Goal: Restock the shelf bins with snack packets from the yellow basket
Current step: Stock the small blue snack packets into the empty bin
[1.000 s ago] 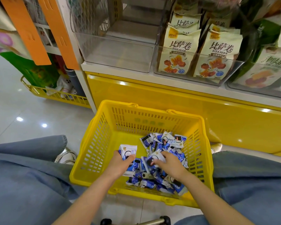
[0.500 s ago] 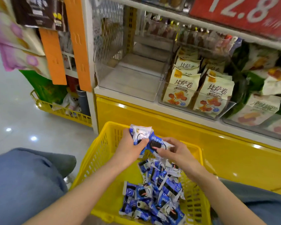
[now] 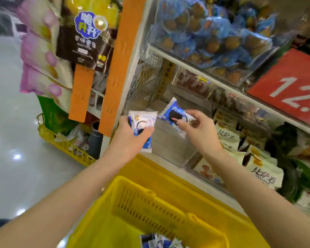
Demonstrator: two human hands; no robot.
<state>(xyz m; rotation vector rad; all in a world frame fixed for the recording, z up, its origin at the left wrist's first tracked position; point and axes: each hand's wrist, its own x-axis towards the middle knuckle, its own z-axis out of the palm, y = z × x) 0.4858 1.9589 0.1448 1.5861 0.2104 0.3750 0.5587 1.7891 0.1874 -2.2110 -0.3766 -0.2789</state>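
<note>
I am facing the shelf unit (image 3: pixel 191 178), which is filling the centre and right of the frame, and the yellow basket (image 3: pixel 150 208) is sitting below it at the bottom centre, its near rim running under my forearms. Along the top right, a clear upper bin (image 3: pixel 213 34) is holding a heap of blue-wrapped snacks, with a red price sign (image 3: pixel 290 90) hanging below it at the right edge. Two orange strips (image 3: pixel 115 68) are running down the shelf's left post, and purple and dark snack bags (image 3: pixel 43 56) are hanging in the upper left. At the lower right, white packets with orange print (image 3: pixel 265 174) are standing in their own bin. In the middle of the frame the clear shelf bin (image 3: pixel 170 147) is showing a bare grey floor, and both my hands are reaching to its open top. My left hand (image 3: pixel 131 138) is gripping a small bunch of blue-and-white snack packets (image 3: pixel 143 120) at the bin's left front corner, fingers curled round them. My right hand (image 3: pixel 200 129) is pinching a single blue-and-white packet (image 3: pixel 174 113) between thumb and fingertips over the bin, tilted with one corner pointing up toward the back; I cannot tell whether it is touching the bin. More of the same packets (image 3: pixel 159 242) are lying in the basket at the very bottom edge.
</note>
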